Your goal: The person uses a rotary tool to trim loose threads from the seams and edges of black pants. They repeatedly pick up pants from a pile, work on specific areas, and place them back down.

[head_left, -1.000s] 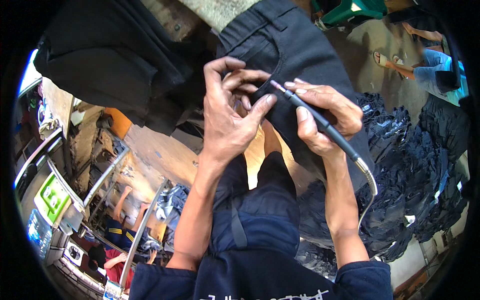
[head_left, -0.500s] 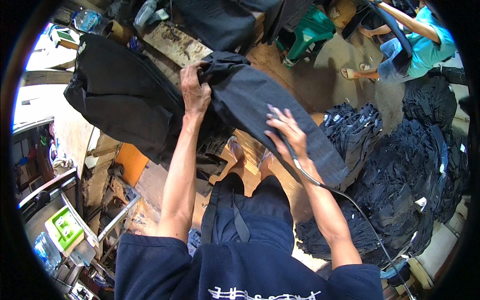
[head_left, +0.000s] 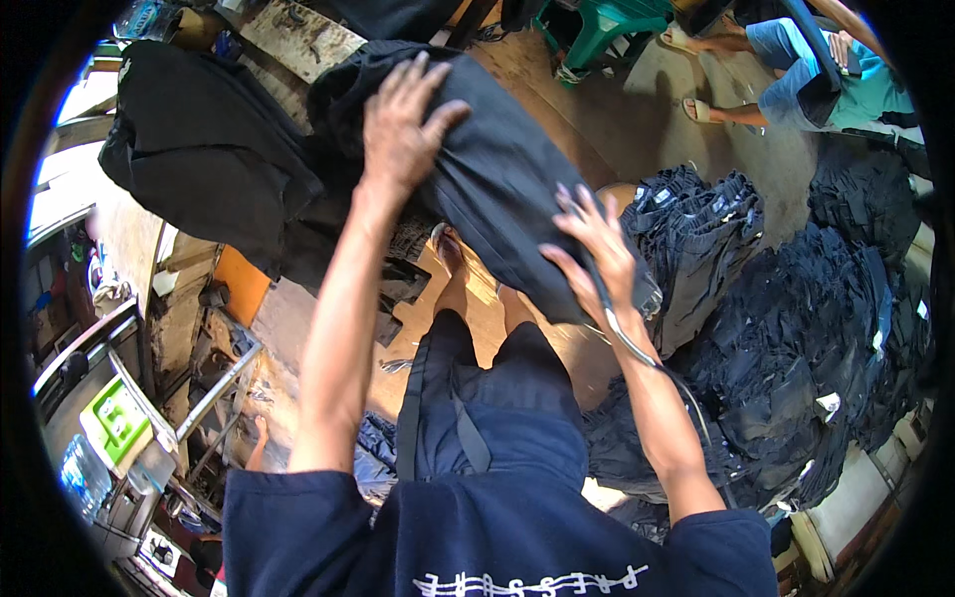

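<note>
Stretched in front of me is a black trouser leg [head_left: 497, 169], its end near my right hand. My left hand [head_left: 400, 134] lies on its upper part, fingers spread and thumb out to the side. Over the lower part is my right hand [head_left: 599, 244], its fingers stretched out. A thin dark tool [head_left: 591, 267] on a metal-sleeved hose [head_left: 629, 343] lies in that palm, mostly covered, and the hose runs back along my forearm. More black cloth [head_left: 199, 149] is draped to the left.
Folded black trousers [head_left: 686, 239] are stacked on the right, beside a large heap of black garments [head_left: 796, 348]. A green plastic stool [head_left: 607, 35] stands far off. Another person [head_left: 786, 80] sits at the far right. At the left are a metal frame [head_left: 224, 388] and a green tray [head_left: 114, 418].
My left hand has let go of its bunched grip and now lies spread on the cloth. The trouser leg has shifted left and away. My right hand has moved slightly right.
</note>
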Motion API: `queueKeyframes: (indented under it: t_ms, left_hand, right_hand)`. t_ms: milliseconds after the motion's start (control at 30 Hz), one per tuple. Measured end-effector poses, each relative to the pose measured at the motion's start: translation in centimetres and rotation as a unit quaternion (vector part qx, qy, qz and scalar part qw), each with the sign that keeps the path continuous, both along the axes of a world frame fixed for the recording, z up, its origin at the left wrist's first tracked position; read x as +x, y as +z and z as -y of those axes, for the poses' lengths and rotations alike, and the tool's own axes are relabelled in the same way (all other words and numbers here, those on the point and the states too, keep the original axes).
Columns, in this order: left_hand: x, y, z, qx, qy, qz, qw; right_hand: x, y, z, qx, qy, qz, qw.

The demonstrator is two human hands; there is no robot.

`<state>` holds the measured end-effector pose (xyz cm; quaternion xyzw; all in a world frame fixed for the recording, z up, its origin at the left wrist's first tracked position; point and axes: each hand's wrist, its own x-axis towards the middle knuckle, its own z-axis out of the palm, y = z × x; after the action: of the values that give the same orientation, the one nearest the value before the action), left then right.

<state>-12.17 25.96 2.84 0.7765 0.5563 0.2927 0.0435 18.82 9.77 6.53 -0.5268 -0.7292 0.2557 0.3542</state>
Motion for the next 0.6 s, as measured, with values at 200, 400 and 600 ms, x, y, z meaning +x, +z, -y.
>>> queueKeyframes:
  t_ms: [200, 400, 600]
  left_hand:
    - [1.1, 6.8, 2.3, 0.023, 0.083, 0.02, 0.996]
    - [7.2, 5.7, 10.2, -0.093, -0.07, -0.012, 0.993]
    - [-3.8, -0.3, 0.8, -0.045, -0.008, -0.112, 0.993]
  right_hand:
    - [-3.2, -1.1, -5.5, 0.017, -0.007, -0.084, 0.996]
    - [2.2, 1.5, -0.1, -0.035, -0.007, -0.058, 0.998]
    - [-3.2, -0.6, -4.5, 0.048, 0.048, -0.056, 0.996]
